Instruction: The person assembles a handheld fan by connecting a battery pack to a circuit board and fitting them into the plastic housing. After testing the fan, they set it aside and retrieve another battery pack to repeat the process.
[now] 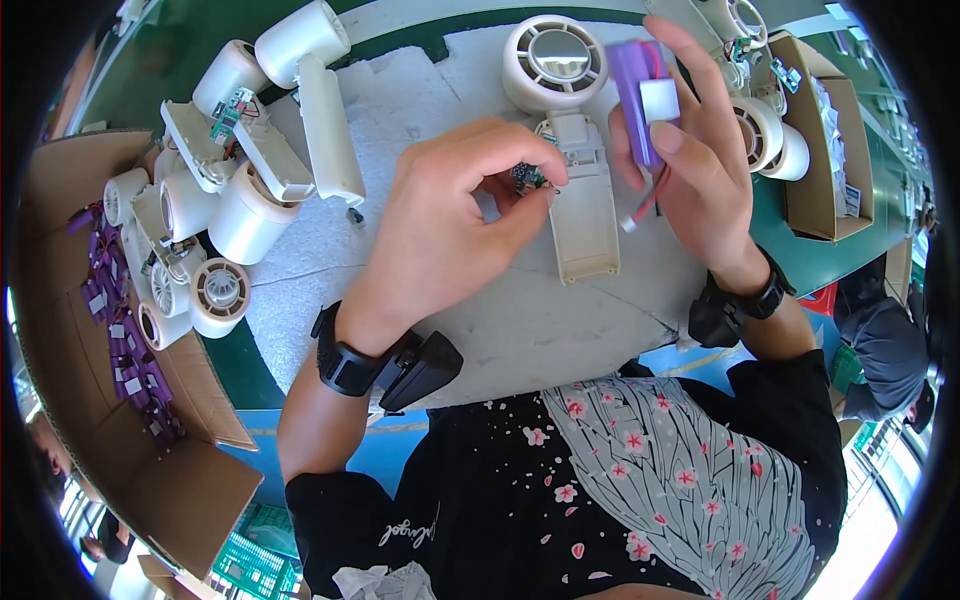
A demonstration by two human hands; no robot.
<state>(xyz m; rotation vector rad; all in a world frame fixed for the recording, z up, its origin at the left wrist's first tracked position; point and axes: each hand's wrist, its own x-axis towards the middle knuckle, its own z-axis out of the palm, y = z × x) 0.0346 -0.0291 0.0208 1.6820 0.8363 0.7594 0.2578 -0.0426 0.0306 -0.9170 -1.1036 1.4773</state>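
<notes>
Thumb and forefinger of my left hand are closed in a pinch on a small green circuit board, partly hidden by the fingers. That board sits beside the open handle of a cream handheld fan housing, which lies on the grey foam mat with its round head away from me. To the right, my right hand grips a purple battery pack with a white label patch. Its red wires run down past the fingers to a white plug hanging over the mat.
Several similar fan housings are piled at the left. A large cardboard box beside them holds many purple battery packs. At the right, more housings stand near a smaller cardboard box. Another person is at far right.
</notes>
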